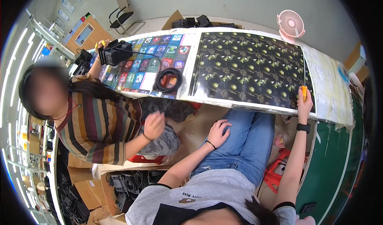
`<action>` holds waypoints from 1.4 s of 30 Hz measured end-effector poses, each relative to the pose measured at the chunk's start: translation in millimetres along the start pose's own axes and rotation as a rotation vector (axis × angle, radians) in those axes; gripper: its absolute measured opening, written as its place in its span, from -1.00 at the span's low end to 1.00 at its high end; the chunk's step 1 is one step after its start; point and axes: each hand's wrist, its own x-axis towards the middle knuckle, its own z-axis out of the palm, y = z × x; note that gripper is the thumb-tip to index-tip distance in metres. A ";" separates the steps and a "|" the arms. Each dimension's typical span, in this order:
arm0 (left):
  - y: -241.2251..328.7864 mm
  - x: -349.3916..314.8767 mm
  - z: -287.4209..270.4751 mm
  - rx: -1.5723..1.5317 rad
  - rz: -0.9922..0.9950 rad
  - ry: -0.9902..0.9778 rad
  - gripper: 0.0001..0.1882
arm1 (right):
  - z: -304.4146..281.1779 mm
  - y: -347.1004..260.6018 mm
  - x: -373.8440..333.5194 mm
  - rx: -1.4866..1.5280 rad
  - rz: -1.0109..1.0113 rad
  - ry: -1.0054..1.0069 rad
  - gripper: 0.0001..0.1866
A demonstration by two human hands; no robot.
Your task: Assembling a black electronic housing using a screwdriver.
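Gripping nothing, our left hand (pixel 218 131) rests flat with fingers loosely curled on the thigh of our blue jeans (pixel 247 141). To its left sits a co-worker in a striped shirt (pixel 99 129), one hand (pixel 153 125) raised in a loose fist, the other up at a black device (pixel 115 52) on the table (we cannot make out what it is). Just right of that lie a sheet of colourful cards (pixel 153 61) and a coil of black cable (pixel 167 79). Further right spreads the dark printed sheet (pixel 249 67). At its right edge our right hand (pixel 304 103) closes round an orange-handled knife (pixel 304 90), blade seemingly pointing up along the sheet's border. A pink fan (pixel 290 24) stands beyond.
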 end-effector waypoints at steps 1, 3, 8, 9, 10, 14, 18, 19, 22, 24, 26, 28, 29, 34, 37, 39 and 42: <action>-0.8 0.1 0.7 0.012 0.009 0.011 -0.74 | 0.3 0.6 0.3 -0.006 0.006 0.006 -0.70; -2.2 -0.4 1.6 0.016 0.010 0.016 -0.74 | 1.0 2.0 0.8 -0.009 -0.038 0.016 -0.70; -3.7 -0.4 2.8 0.026 -0.044 0.052 -0.75 | 0.2 0.7 2.5 0.023 0.030 0.024 -0.69; -3.4 0.6 4.4 0.045 -0.049 0.091 -0.77 | -0.8 -0.1 2.0 0.004 0.008 0.021 -0.69; -3.8 2.9 5.6 0.066 -0.048 0.114 -0.78 | -1.6 -1.1 1.8 -0.013 0.016 0.014 -0.69; -8.8 15.5 8.2 0.176 -0.100 0.092 -0.75 | -0.7 -5.1 -0.2 -0.154 -0.069 0.056 -0.73; -21.2 22.1 4.8 0.126 -0.154 0.037 -0.70 | -2.4 -7.6 -0.3 -0.071 0.031 0.026 -0.75; -23.4 22.0 4.3 0.106 -0.157 0.017 -0.67 | -2.4 -8.0 -0.4 -0.034 0.014 0.025 -0.75; -24.0 20.1 2.9 0.121 -0.103 0.016 -0.64 | -3.7 -8.9 -1.3 0.019 0.073 -0.007 -0.78; -16.4 21.3 1.8 0.088 -0.121 0.021 -0.67 | -3.5 -9.6 -1.7 -0.031 0.026 0.004 -0.78; -3.8 27.8 -1.4 0.086 0.049 -0.011 -0.72 | -3.2 -9.4 -1.2 -0.110 -0.012 -0.019 -0.76; 17.3 37.3 -4.2 0.085 0.122 -0.007 -0.80 | -2.9 -9.0 -2.1 -0.150 0.030 -0.041 -0.75; 30.3 42.4 -6.4 -0.143 0.058 -0.113 -0.79 | -2.7 -8.7 -2.7 -0.146 -0.024 -0.031 -0.75; 94.0 95.0 -32.5 -0.431 0.485 -0.336 -0.84 | -3.2 -11.9 0.4 -0.077 0.096 -0.103 -0.75; 125.2 141.3 -48.4 -0.463 0.620 -0.352 -0.87 | 0.7 -22.2 7.9 0.056 0.150 -0.159 -0.74; 140.6 169.2 -56.3 -0.603 0.445 -0.419 -0.87 | 10.4 -33.7 10.5 0.179 0.130 -0.159 -0.73; 154.3 210.6 -52.6 -0.661 0.324 -0.326 -0.81 | 30.5 -54.5 21.1 0.294 0.136 -0.166 -0.75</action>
